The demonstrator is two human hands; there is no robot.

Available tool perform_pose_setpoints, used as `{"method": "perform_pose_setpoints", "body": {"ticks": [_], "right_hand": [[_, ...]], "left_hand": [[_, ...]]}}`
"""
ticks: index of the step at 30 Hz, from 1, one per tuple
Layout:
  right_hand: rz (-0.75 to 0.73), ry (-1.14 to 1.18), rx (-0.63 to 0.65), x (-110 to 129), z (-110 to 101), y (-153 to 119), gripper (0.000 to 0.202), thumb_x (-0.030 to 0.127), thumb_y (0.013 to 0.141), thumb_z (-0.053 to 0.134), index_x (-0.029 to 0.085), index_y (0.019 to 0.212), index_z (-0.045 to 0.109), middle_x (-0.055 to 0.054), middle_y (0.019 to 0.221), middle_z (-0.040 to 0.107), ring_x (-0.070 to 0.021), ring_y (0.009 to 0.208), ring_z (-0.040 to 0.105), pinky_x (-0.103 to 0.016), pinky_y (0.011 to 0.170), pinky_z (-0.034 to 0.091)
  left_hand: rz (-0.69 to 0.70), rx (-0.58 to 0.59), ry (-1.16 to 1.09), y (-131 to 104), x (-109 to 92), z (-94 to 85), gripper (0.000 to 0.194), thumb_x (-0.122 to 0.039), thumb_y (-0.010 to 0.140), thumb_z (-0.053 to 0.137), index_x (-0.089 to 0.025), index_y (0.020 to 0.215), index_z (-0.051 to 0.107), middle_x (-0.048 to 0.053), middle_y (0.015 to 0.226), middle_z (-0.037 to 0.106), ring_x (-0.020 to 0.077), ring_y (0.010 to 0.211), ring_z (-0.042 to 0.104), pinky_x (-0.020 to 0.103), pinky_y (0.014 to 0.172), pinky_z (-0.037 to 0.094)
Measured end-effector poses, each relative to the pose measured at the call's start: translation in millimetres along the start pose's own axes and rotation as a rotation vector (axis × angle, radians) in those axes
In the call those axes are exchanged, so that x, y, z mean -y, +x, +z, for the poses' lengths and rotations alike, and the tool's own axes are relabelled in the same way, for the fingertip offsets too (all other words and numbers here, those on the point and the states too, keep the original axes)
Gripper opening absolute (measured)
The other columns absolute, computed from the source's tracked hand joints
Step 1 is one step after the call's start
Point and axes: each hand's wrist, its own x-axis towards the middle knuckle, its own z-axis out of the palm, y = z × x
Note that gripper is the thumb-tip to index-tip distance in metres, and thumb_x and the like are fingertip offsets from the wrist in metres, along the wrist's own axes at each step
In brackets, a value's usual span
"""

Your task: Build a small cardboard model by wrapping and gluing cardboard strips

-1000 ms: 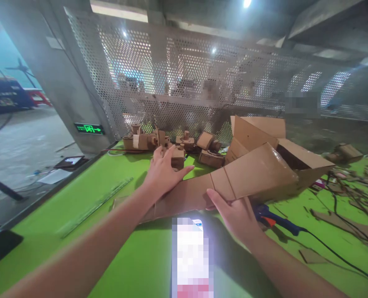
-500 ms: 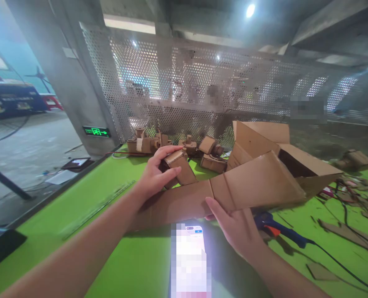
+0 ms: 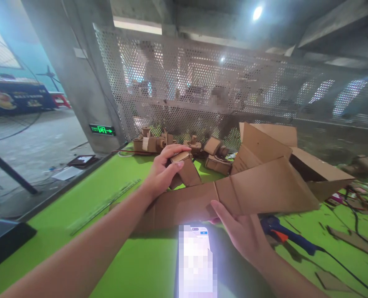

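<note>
My left hand (image 3: 168, 167) grips a small cardboard box (image 3: 188, 171), thumb on its near side and fingers over the top. The small box tilts, its lower end against the upper edge of a long folded cardboard strip (image 3: 184, 203). My right hand (image 3: 233, 227) pinches that strip from below near its crease, thumb in front and fingers mostly hidden behind. The strip's wide right end reaches in front of a large open cardboard box (image 3: 261, 145). Below the strip, a lit phone (image 3: 198, 265) lies on the green table, its screen partly blurred.
A blue glue gun (image 3: 289, 234) with a cord lies at the right, among cardboard scraps (image 3: 354, 242) and cables. Several small cardboard models (image 3: 149, 142) stand along the back. On the left are a clear ruler (image 3: 106, 207) and a black object (image 3: 8, 244). Perforated metal panels (image 3: 184, 82) rise behind.
The whole view has shifted, so everything appears slightly farther right and a little lower. Both hands keep their holds on the small box and the strip.
</note>
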Motion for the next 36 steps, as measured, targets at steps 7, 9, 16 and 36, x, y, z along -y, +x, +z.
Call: {"method": "perform_pose_setpoints", "body": {"ticks": [7, 9, 16, 36], "right_hand": [[0.024, -0.002, -0.018, -4.7, 0.4, 1.4, 0.046, 0.065, 0.094, 0.069, 0.021, 0.089, 0.083, -0.010, 0.085, 0.085, -0.0325, 0.082, 0.084, -0.038, 0.072, 0.071], [0.024, -0.011, -0.010, -4.1, -0.2, 1.8, 0.045, 0.064, 0.094, 0.070, 0.021, 0.089, 0.082, -0.010, 0.087, 0.085, -0.0327, 0.082, 0.084, -0.039, 0.074, 0.071], [0.022, -0.022, 0.000, -0.5, -1.0, 1.8, 0.042, 0.062, 0.095, 0.069, 0.024, 0.087, 0.082, -0.008, 0.082, 0.084, -0.0328, 0.082, 0.084, -0.041, 0.075, 0.071], [-0.017, -0.027, -0.012, 8.2, 1.5, -2.6, 0.041, 0.057, 0.096, 0.069, 0.020, 0.084, 0.082, -0.008, 0.079, 0.083, -0.0280, 0.076, 0.083, -0.037, 0.074, 0.070]], "left_hand": [[-0.020, -0.030, 0.020, 0.2, 4.3, 4.9, 0.037, -0.038, 0.087, 0.064, -0.021, 0.119, 0.075, 0.011, 0.133, 0.071, 0.0325, 0.131, 0.062, 0.049, 0.120, 0.042], [-0.042, -0.043, 0.028, 0.1, 6.7, 6.2, 0.036, -0.041, 0.090, 0.065, -0.021, 0.119, 0.075, 0.010, 0.132, 0.072, 0.0315, 0.128, 0.063, 0.047, 0.118, 0.043], [-0.183, -0.101, -0.037, 2.9, 15.3, 9.6, 0.035, -0.043, 0.094, 0.061, -0.020, 0.118, 0.074, 0.006, 0.112, 0.075, 0.0242, 0.099, 0.066, 0.035, 0.092, 0.051], [-0.697, -0.288, -0.721, 15.0, 2.4, 14.5, 0.038, -0.047, 0.084, 0.074, -0.019, 0.109, 0.070, 0.006, 0.094, 0.079, 0.0239, 0.083, 0.076, 0.034, 0.075, 0.065]]}}
